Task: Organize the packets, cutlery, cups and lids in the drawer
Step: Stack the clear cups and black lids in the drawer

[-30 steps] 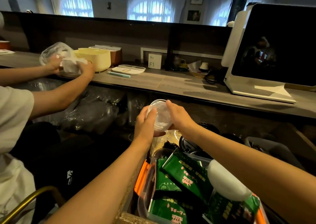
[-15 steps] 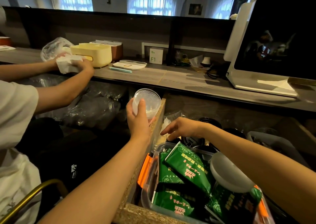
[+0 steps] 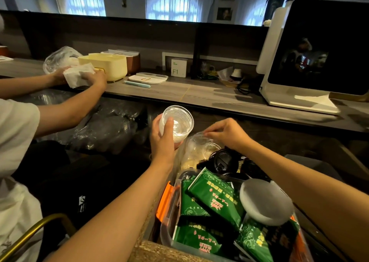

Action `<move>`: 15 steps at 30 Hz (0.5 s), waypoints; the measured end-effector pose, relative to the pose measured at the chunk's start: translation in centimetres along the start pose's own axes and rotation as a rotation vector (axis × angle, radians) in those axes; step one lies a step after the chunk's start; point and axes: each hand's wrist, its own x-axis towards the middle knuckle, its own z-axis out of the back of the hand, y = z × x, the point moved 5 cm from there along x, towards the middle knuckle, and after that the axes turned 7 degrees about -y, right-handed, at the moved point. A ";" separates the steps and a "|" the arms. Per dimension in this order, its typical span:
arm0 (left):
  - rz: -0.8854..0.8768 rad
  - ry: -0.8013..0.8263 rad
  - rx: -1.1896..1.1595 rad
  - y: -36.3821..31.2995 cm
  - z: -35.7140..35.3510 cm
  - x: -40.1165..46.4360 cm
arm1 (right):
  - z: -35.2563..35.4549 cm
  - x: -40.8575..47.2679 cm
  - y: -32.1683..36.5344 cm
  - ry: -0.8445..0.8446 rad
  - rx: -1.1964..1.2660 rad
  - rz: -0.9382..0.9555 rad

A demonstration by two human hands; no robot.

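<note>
Currently: left hand gripping one clear cup, mouth tilted toward camera, held above drawer's left edge. Right hand pinching top of one clear plastic bag at drawer's back. Just beside bag: two black lids visible. Nearer, one clear bin with orange latch; inside, four green packets counted, one frosted lid resting on top.

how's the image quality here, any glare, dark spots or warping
Head view: the windows are blown out, the drawer sits in deep shadow, the screen mirrors the room, the counter edge bows from the wide lens, and the clear cup catches glints.
</note>
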 end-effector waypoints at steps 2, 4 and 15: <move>0.003 0.002 0.004 0.2 0.0 0.1 | 1.8 -0.2 0.5 -0.093 0.048 -0.030; -0.011 0.001 0.021 0.2 0.1 0.1 | 3.3 -0.4 0.6 -0.186 0.152 -0.058; -0.071 0.204 0.187 -0.1 -1.2 -0.7 | 2.2 -1.1 4.0 -0.299 0.627 -0.170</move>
